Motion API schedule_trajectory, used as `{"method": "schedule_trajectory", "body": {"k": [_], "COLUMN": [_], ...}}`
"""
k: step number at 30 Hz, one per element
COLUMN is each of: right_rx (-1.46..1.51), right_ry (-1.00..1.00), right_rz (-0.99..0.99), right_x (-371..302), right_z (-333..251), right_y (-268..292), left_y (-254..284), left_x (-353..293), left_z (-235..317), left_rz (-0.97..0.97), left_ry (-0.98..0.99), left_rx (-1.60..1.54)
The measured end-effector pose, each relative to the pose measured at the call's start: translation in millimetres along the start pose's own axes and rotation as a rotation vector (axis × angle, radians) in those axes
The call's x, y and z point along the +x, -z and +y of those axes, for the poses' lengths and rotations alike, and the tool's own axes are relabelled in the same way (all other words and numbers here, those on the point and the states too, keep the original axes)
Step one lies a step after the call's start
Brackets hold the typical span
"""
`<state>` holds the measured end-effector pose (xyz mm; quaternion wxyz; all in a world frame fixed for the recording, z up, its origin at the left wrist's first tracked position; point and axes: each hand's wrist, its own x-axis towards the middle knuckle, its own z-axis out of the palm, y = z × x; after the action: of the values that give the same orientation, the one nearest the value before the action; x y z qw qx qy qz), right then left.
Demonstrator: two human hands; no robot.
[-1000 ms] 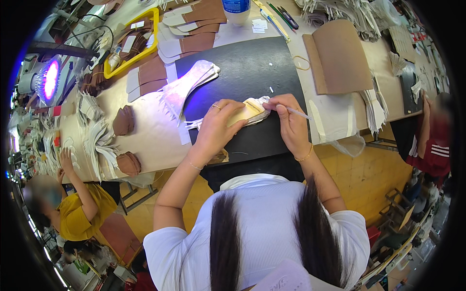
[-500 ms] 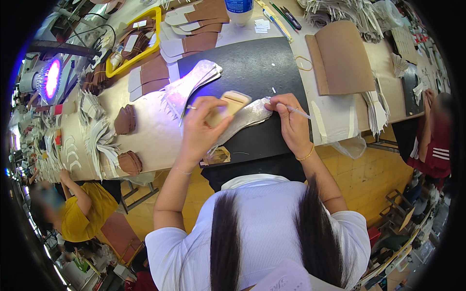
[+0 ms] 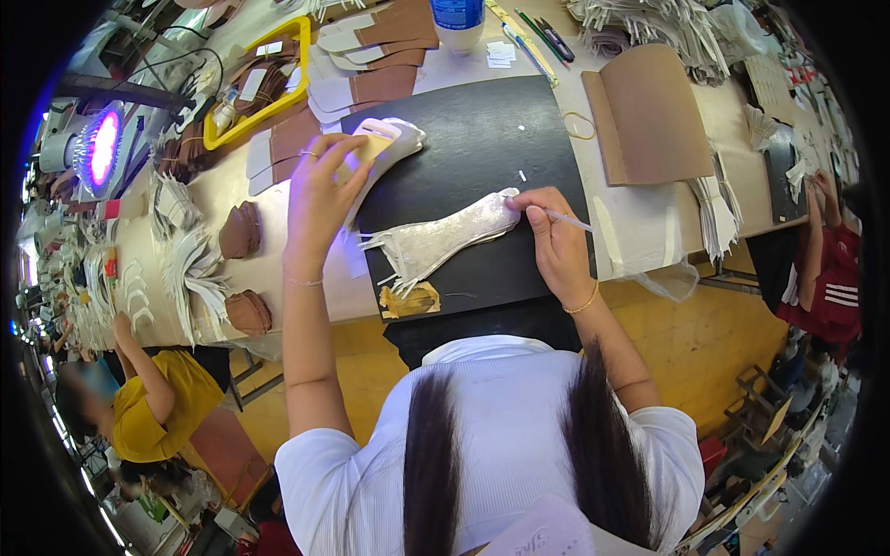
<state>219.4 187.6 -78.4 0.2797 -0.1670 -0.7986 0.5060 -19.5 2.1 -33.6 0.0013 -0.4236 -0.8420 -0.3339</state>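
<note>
My left hand (image 3: 323, 190) pinches a flat cream piece with a slot (image 3: 378, 139) above a stack of white cut pieces (image 3: 404, 145) at the board's upper left. Between the fingers of my right hand (image 3: 558, 243) is a thin pale translucent stick (image 3: 571, 221). Those fingertips touch or nearly touch the right end of a second white stack (image 3: 450, 232), whose left end splits into narrow strips. Beneath both stacks lies a black board (image 3: 491, 120). A torn tan patch (image 3: 410, 300) shows at its lower left corner.
Left stand a glowing lamp (image 3: 100, 153) and a yellow basket (image 3: 209, 139) of brown pieces. Brown-and-white pieces (image 3: 371, 56) and a bottle (image 3: 458, 23) are at the back. A brown folder (image 3: 649, 116) lies right. Co-workers sit at left (image 3: 171, 408) and right (image 3: 830, 278).
My left hand has moved left and away from me with the cream piece, from over the nearer white stack to the farther one. My right hand has barely moved.
</note>
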Motion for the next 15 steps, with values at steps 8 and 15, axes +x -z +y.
{"method": "schedule_trajectory", "body": {"k": [8, 15], "right_rx": [0.08, 0.095], "right_ry": [-0.149, -0.19], "right_rz": [-0.013, -0.008], "right_x": [-8.0, -6.5], "right_z": [11.1, 8.2], "right_y": [8.6, 7.5], "left_y": [-50.9, -76.1], "left_x": [-46.6, -61.8], "left_z": [50.1, 64.5], "left_rz": [-0.176, -0.14], "left_ry": [-0.244, -0.261], "left_rx": [-0.089, -0.066]}}
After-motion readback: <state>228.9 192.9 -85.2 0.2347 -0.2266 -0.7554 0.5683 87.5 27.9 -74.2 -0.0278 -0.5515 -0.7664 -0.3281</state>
